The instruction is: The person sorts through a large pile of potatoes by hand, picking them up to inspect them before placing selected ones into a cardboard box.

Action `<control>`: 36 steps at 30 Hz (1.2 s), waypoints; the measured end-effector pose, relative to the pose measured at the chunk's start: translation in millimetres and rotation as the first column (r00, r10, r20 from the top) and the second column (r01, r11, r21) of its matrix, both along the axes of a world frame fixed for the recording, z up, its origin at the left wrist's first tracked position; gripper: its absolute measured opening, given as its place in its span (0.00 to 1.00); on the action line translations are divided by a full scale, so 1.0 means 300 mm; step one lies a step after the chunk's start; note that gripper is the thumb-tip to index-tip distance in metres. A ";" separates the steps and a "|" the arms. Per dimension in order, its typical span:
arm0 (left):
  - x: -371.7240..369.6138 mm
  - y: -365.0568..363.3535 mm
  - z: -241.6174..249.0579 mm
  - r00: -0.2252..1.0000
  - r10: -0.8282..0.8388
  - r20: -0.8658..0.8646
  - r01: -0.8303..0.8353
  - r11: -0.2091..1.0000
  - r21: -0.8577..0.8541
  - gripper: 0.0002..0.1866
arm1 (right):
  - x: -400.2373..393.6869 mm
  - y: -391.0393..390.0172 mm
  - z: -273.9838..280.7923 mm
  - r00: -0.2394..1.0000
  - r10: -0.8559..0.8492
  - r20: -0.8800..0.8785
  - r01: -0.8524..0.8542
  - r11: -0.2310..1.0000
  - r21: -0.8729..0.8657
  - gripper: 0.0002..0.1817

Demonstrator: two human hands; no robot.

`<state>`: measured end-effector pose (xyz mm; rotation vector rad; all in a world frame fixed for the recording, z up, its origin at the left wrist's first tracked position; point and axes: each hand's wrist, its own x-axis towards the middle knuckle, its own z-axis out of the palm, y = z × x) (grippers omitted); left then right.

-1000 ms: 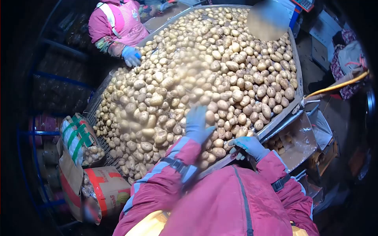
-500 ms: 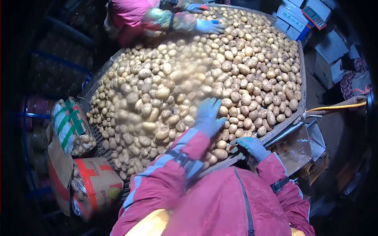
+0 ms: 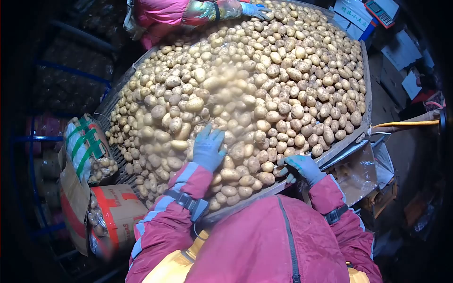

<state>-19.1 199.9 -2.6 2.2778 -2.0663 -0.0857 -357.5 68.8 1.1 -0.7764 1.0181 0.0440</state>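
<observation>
Potatoes (image 3: 302, 94) are heaped across a large wooden-edged sorting table (image 3: 366, 94). My left hand (image 3: 208, 147), in a blue-grey glove, lies on the potatoes left of the middle, fingers spread and pointing away from me. Gloved with green stains, my right hand (image 3: 302, 167) is at the near edge of the table, its fingers apart beside the potatoes there. Nothing shows held in either hand.
A person in pink (image 3: 158, 12) reaches a gloved hand (image 3: 255, 10) onto the far potatoes. Two filled cartons (image 3: 118, 212) stand at the left. At the right are an open lined box (image 3: 354, 177), a yellow hose (image 3: 406, 123), white boxes (image 3: 351, 16) and a keypad device (image 3: 379, 13).
My left hand has moved left over the potatoes, while my right hand stays near the edge. Only one hand of the other person now shows, further along the far side.
</observation>
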 end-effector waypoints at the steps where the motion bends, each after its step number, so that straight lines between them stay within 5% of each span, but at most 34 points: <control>1: -0.009 -0.005 -0.003 0.999 0.014 0.034 -0.014 0.999 0.029 0.31 | -0.005 0.003 -0.017 1.000 -0.005 0.003 0.005 1.000 -0.005 0.19; 9: -0.081 -0.122 -0.035 0.975 0.069 0.210 -0.084 0.994 0.065 0.35 | -0.007 0.006 -0.017 1.000 -0.009 -0.029 0.010 1.000 0.007 0.18; 15: -0.042 -0.158 -0.031 0.991 0.123 0.059 -0.128 0.988 0.086 0.35 | -0.015 0.008 -0.020 0.999 -0.012 0.041 0.013 1.000 -0.024 0.19; 18: 0.024 -0.165 -0.010 0.947 0.222 -0.230 -0.215 0.975 0.053 0.26 | 0.006 0.019 0.025 0.999 -0.026 -0.039 0.026 1.000 -0.001 0.20; 21: 0.059 -0.153 -0.036 0.760 0.230 -0.608 -0.327 0.943 -0.052 0.27 | 0.001 0.019 0.028 1.000 -0.014 0.001 0.014 0.999 -0.036 0.20; 23: 0.070 -0.139 -0.078 0.183 0.338 -0.923 -0.404 0.882 0.243 0.24 | -0.006 0.020 0.014 1.000 -0.011 0.012 0.012 0.999 -0.046 0.20; 25: -0.011 -0.156 0.115 -0.138 0.427 -0.894 -0.334 0.830 0.447 0.22 | 0.017 0.014 0.027 0.999 -0.011 -0.042 0.010 0.999 -0.030 0.21; 28: -0.140 -0.152 0.293 -0.100 0.491 -0.865 -0.285 0.819 0.498 0.15 | 0.019 0.002 0.023 0.991 -0.011 0.134 0.017 0.999 -0.040 0.27; 30: -0.186 -0.156 0.192 -0.273 0.469 -0.840 -0.251 0.808 0.533 0.14 | 0.037 0.008 0.058 0.957 -0.110 0.269 0.098 0.994 0.057 0.29; 31: -0.260 -0.159 0.281 -0.352 0.429 -0.832 -0.155 0.850 0.504 0.14 | 0.052 0.012 0.086 0.928 -0.160 0.335 0.130 0.985 0.110 0.30; 35: -0.454 -0.138 0.316 -0.049 0.678 -0.733 -0.043 0.732 0.680 0.14 | 0.066 0.064 0.071 0.870 -0.353 0.345 0.250 0.918 0.308 0.29; 36: -0.466 -0.109 0.204 0.209 0.436 -0.875 0.023 0.893 0.450 0.15 | 0.059 0.069 0.112 0.915 -0.319 0.247 0.271 0.939 0.210 0.27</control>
